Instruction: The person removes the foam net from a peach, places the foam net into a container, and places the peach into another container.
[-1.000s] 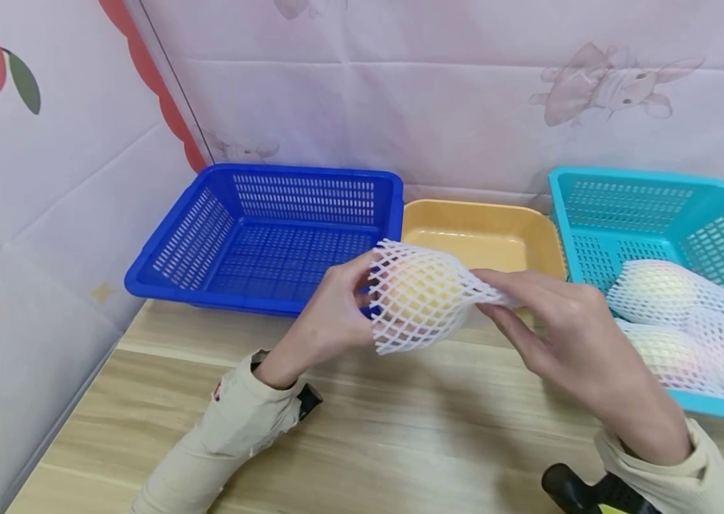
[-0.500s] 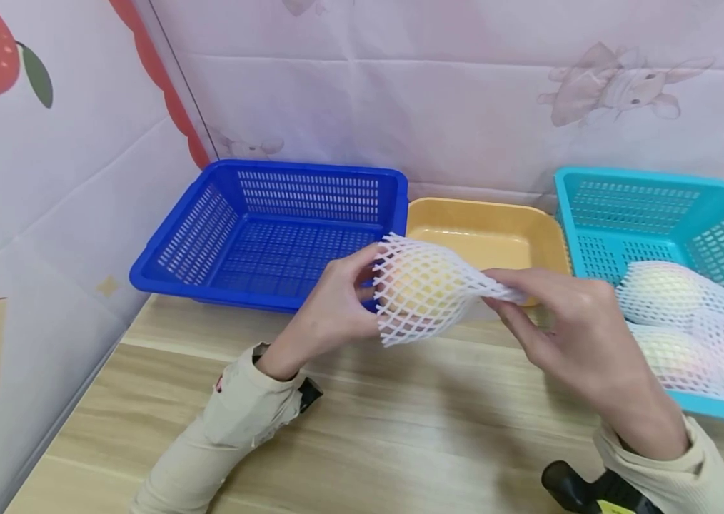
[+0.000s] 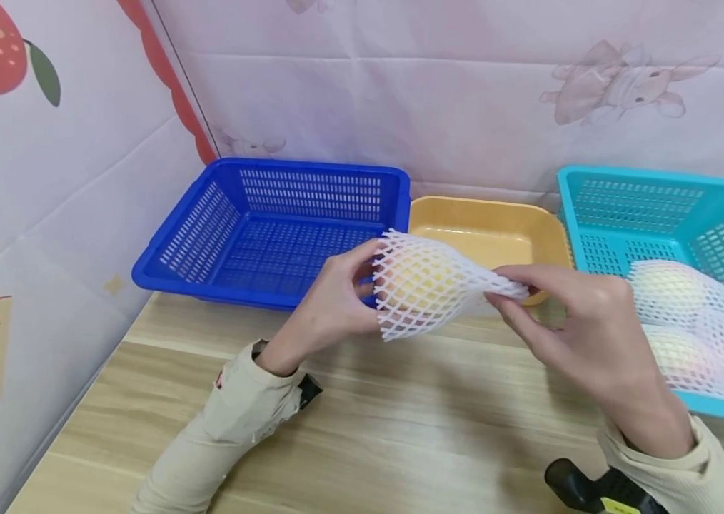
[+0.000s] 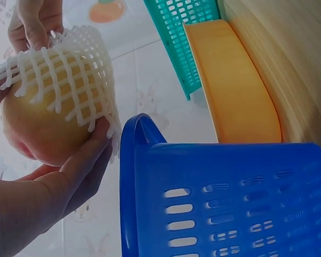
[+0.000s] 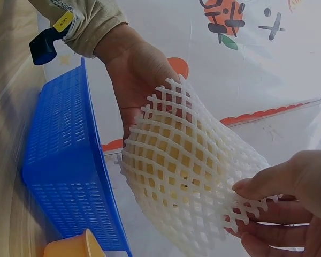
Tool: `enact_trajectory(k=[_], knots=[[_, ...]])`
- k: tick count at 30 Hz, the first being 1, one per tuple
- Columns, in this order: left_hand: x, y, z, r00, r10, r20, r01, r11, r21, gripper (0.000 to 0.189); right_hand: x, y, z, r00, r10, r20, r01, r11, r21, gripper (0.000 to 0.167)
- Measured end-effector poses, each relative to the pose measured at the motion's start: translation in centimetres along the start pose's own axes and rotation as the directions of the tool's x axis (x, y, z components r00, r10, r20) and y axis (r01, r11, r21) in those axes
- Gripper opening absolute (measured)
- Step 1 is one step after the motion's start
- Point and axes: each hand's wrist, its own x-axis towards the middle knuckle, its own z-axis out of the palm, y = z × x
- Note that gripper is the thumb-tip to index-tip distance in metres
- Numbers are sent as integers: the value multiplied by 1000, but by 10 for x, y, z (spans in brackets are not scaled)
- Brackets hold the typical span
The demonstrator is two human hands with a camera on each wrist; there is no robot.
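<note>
- Printed walls (image 3: 439, 121) rise beyond the fingers; a wooden table (image 3: 400, 442) lies beneath them.
- Blue basket (image 3: 272, 250): beyond the left fingers and to their left.
- Left hand (image 3: 333, 300): its fingers and thumb are curled round a yellow and pink fruit (image 4: 43, 126), which pokes from the open end of a white foam net (image 3: 445, 285).
- Yellow tray (image 3: 497, 250): beyond the gap between the two hands' fingers.
- Right hand (image 3: 587, 335): its thumb and fingers pinch the net's narrow, gathered end.
- Teal basket (image 3: 632, 232): right of the right fingers, holding three netted fruits (image 3: 677, 293).
</note>
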Motion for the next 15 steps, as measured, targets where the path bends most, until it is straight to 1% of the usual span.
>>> enact_trajectory(k=[7, 8, 12, 13, 15], knots=[[1, 0, -2, 1000, 4, -13, -5, 1000, -6, 70, -1, 1, -2, 1000, 28, 2, -28, 1000, -11, 45], [0, 0, -2, 1000, 3, -15, -3, 1000, -5, 70, -2, 1, -3, 999, 33, 8, -33, 999, -13, 43], [0, 1, -3, 1000, -8, -23, 8, 1000, 3, 71, -2, 1, -6, 996, 65, 53, -64, 997, -31, 23], [0, 1, -4, 1000, -12, -23, 12, 1000, 6, 72, -2, 1, -6, 995, 73, 66, -70, 997, -39, 20], [0, 2, -5, 999, -16, -28, 17, 1000, 26, 73, -2, 1, -7, 993, 85, 81, -80, 995, -57, 19]])
